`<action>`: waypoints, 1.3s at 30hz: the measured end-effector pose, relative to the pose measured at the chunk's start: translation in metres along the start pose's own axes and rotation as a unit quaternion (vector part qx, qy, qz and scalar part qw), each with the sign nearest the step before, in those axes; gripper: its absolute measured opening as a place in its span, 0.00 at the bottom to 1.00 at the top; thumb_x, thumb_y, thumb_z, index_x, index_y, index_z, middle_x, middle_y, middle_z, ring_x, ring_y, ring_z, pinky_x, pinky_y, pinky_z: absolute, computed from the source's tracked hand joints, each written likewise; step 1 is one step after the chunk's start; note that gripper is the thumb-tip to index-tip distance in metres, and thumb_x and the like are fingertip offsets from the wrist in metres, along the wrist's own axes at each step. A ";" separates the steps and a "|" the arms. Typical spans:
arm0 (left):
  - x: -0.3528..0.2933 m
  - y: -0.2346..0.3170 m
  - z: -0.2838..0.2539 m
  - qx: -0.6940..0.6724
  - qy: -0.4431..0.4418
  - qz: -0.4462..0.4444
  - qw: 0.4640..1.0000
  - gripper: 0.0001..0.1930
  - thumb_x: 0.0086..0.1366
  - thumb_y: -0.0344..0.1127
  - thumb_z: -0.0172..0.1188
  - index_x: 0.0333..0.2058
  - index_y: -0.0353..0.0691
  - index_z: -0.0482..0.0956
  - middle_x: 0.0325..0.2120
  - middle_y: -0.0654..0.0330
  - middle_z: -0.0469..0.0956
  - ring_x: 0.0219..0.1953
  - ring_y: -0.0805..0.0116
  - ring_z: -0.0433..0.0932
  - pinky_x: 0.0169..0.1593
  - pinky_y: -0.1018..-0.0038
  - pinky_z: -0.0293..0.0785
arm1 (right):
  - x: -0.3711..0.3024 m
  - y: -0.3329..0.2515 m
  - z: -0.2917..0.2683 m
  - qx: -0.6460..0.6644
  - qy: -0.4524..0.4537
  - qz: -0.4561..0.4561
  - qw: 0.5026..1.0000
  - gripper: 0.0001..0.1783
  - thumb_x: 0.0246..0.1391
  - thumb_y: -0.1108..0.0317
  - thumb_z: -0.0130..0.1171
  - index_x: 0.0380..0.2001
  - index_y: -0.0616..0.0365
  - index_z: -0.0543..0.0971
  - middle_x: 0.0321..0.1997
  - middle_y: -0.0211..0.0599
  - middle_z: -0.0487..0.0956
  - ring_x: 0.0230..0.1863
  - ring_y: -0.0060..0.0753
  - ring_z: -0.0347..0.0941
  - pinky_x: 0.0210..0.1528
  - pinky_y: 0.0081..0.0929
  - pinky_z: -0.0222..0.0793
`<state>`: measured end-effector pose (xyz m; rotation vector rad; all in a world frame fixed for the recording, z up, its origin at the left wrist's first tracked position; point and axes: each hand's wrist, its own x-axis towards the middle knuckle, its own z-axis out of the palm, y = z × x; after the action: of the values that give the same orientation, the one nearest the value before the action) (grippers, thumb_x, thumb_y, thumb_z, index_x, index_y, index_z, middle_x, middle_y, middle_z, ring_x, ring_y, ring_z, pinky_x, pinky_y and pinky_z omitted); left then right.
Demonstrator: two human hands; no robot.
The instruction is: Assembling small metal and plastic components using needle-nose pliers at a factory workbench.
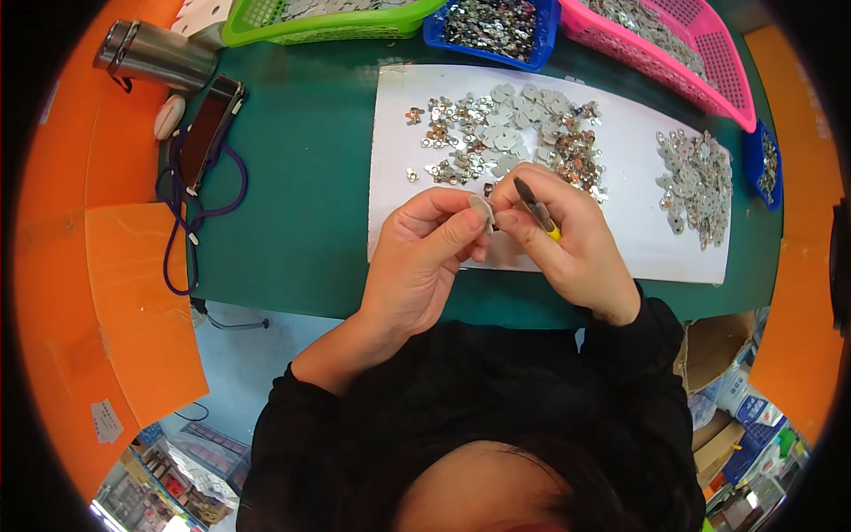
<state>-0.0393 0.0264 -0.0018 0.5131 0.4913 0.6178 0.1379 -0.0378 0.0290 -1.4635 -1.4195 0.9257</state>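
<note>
My left hand (421, 253) pinches a small flat grey plate (483, 213) between thumb and fingers, above the near part of a white board (638, 239). My right hand (572, 239) is closed around a slim black-and-yellow tool (536, 206), whose kind I cannot make out. Its thumb and index fingertips meet right beside the grey plate; whether they grip a small part there is hidden. Just beyond my hands lie a heap of grey plates (505, 120), small silvery metal pieces (456, 120) and coppery-toned pieces (581, 151).
Another pile of metal parts (696, 186) lies at the board's right. Green (328, 28), blue (532, 64) and pink (656, 71) baskets of parts line the back, with a small blue tray (762, 164) far right. A steel flask (164, 55) and a corded phone (208, 129) are on the left.
</note>
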 end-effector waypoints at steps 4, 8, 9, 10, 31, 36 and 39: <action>0.000 0.004 -0.001 0.011 -0.018 -0.038 0.999 0.05 0.68 0.30 0.61 0.41 0.37 0.79 0.34 0.61 0.80 0.34 0.74 0.78 0.39 0.78 0.75 | -0.002 -0.003 -0.004 0.107 -0.051 0.042 0.992 0.06 0.61 0.70 0.57 0.35 0.62 0.75 0.32 0.31 0.74 0.37 0.23 0.68 0.42 0.24 0.65; 0.000 0.005 0.000 0.008 -0.030 -0.047 0.998 0.05 0.67 0.29 0.62 0.40 0.36 0.78 0.33 0.60 0.80 0.32 0.73 0.78 0.36 0.77 0.75 | -0.002 -0.004 -0.012 0.103 -0.066 0.037 0.992 0.07 0.61 0.69 0.57 0.35 0.62 0.75 0.32 0.31 0.75 0.36 0.22 0.68 0.42 0.24 0.66; 0.000 0.005 -0.001 0.015 -0.035 -0.043 0.998 0.05 0.66 0.28 0.63 0.39 0.36 0.78 0.32 0.60 0.80 0.32 0.73 0.78 0.35 0.77 0.76 | -0.001 -0.007 -0.015 0.117 -0.092 0.060 0.987 0.07 0.61 0.68 0.57 0.35 0.62 0.75 0.32 0.30 0.75 0.36 0.21 0.68 0.42 0.23 0.66; 0.000 0.005 -0.001 0.017 -0.037 -0.045 0.998 0.05 0.66 0.28 0.63 0.39 0.36 0.78 0.32 0.60 0.80 0.32 0.73 0.78 0.35 0.77 0.76 | 0.000 -0.010 -0.017 0.129 -0.120 0.083 0.981 0.07 0.61 0.68 0.57 0.35 0.62 0.75 0.31 0.29 0.75 0.35 0.20 0.68 0.42 0.23 0.65; 0.001 -0.013 0.005 0.014 0.006 0.148 0.989 0.08 0.69 0.26 0.60 0.44 0.37 0.72 0.37 0.58 0.80 0.38 0.71 0.80 0.44 0.74 0.79 | -0.005 0.004 0.027 -0.069 0.212 -0.185 0.957 0.13 0.42 0.78 0.71 0.35 0.60 0.83 0.31 0.36 0.78 0.33 0.37 0.73 0.40 0.29 0.67; 0.002 0.022 0.005 0.485 -0.058 0.319 0.812 0.14 0.60 0.21 0.66 0.45 0.34 0.77 0.38 0.54 0.83 0.39 0.63 0.84 0.44 0.70 0.80 | -0.007 0.009 0.014 -0.154 0.202 -0.254 0.933 0.13 0.39 0.74 0.74 0.32 0.58 0.84 0.29 0.34 0.76 0.33 0.39 0.71 0.38 0.32 0.68; 0.009 0.029 0.007 0.653 -0.086 0.445 0.607 0.16 0.51 0.19 0.70 0.40 0.32 0.82 0.34 0.52 0.83 0.38 0.56 0.84 0.41 0.71 0.80 | -0.008 0.007 0.017 -0.178 0.221 -0.291 0.914 0.14 0.37 0.73 0.75 0.31 0.57 0.84 0.29 0.32 0.76 0.34 0.40 0.71 0.38 0.34 0.69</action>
<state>-0.0413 0.0506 0.0176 2.3283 0.4084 1.0820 0.1241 -0.0438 0.0160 -1.2704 -1.5814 -0.0442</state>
